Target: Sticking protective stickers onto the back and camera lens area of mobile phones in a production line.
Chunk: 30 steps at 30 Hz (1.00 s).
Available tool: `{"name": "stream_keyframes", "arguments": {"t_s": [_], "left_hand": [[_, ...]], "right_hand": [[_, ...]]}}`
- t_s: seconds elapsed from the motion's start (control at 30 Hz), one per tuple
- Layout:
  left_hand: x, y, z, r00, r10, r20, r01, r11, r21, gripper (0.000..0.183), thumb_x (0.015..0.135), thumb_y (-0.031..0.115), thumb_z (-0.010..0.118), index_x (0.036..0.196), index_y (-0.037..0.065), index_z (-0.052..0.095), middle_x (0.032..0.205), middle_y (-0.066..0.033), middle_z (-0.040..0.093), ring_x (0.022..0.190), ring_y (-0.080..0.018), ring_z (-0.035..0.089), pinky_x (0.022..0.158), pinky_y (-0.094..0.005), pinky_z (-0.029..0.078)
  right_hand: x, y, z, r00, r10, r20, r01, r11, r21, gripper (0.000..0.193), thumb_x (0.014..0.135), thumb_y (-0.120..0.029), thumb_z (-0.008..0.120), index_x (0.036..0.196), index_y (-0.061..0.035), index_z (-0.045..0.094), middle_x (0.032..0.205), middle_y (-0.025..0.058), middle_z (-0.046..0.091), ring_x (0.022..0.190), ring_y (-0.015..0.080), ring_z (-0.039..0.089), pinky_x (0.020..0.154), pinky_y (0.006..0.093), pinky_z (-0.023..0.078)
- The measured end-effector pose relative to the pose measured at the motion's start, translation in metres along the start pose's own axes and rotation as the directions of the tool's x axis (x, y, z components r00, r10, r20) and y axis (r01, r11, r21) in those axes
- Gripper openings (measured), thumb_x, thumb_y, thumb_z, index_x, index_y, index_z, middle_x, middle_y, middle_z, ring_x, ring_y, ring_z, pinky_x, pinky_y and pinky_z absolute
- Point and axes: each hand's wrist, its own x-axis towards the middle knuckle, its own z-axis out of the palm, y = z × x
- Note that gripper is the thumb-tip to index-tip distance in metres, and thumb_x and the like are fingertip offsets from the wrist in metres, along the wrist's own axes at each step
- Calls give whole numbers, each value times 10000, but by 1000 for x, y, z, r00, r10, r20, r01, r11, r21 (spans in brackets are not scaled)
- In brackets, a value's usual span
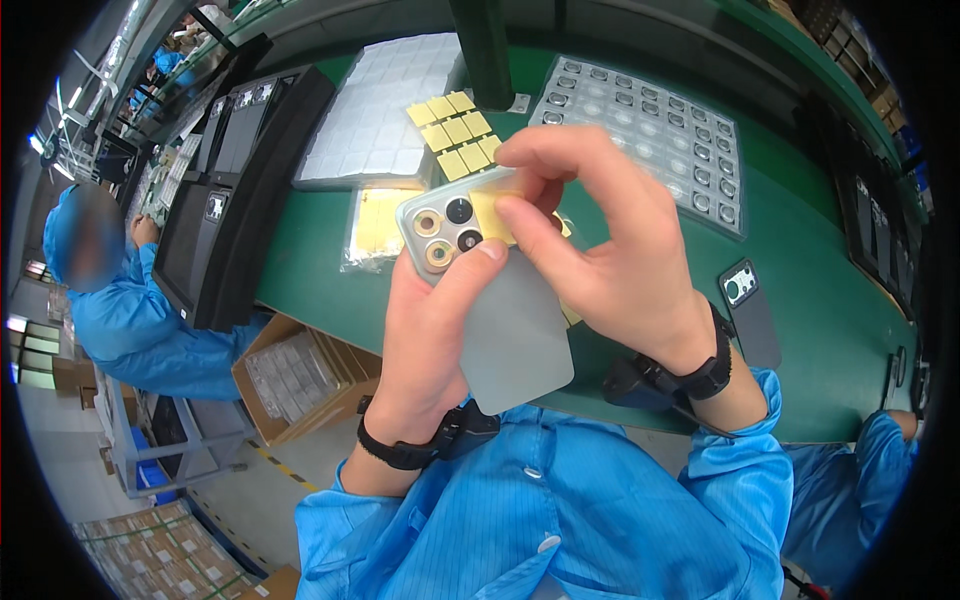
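My left hand (425, 325) is closed round a grey phone (515, 335), thumb beside its camera block. The phone is tilted, back up, over the table's front edge. Two of its lenses have yellowish rings; two look black. A small yellow sticker (490, 218) lies against the camera block, to the right of the lenses. The thumb and forefinger of my right hand (625, 225) pinch at this sticker's right side; its far edge is hidden by the fingers. Just beyond the phone is a sheet of yellow stickers (460, 128).
On the green table (810, 300) lie a white tray (385, 105), a clear tray of round parts (640, 130), bagged yellow sheets (375, 230) and a dark phone back (752, 315). A black rack (225, 250) stands left, near a co-worker (130, 320). Below is a cardboard box (300, 375).
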Motion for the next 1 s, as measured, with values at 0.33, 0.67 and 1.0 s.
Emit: {"name": "stream_keyframes", "arguments": {"t_s": [0.33, 0.67, 1.0], "left_hand": [[-1, 0, -6, 1000, -3, -8, 3, 999, 39, 314, 929, 102, 577, 1229, 14, 543, 1075, -56, 634, 908, -112, 630, 741, -270, 518], [4, -7, -12, 1000, -4, -8, 4, 1000, 24, 310, 947, 111, 582, 1243, 27, 541, 1101, -42, 626, 933, -105, 618, 761, -266, 512], [9, -12, -16, 999, 18, -43, -14, 996, 83, 324, 956, 113, 551, 1260, 10, 507, 1126, -104, 638, 959, -168, 656, 784, -298, 549]], "right_hand": [[-3, 4, 6, 997, -74, 23, 76, 991, -113, 117, 784, 14, 665, 886, -26, 624, 834, 99, 616, 757, 280, 607, 676, 353, 489], [-5, 4, 9, 999, -20, 26, 22, 993, -115, 111, 788, 36, 660, 885, -8, 629, 833, 96, 617, 735, 257, 599, 660, 337, 484], [-5, 7, 9, 984, 158, 86, -155, 987, -48, 127, 807, 36, 654, 928, 9, 632, 854, 92, 625, 784, 194, 608, 708, 300, 487]]}}
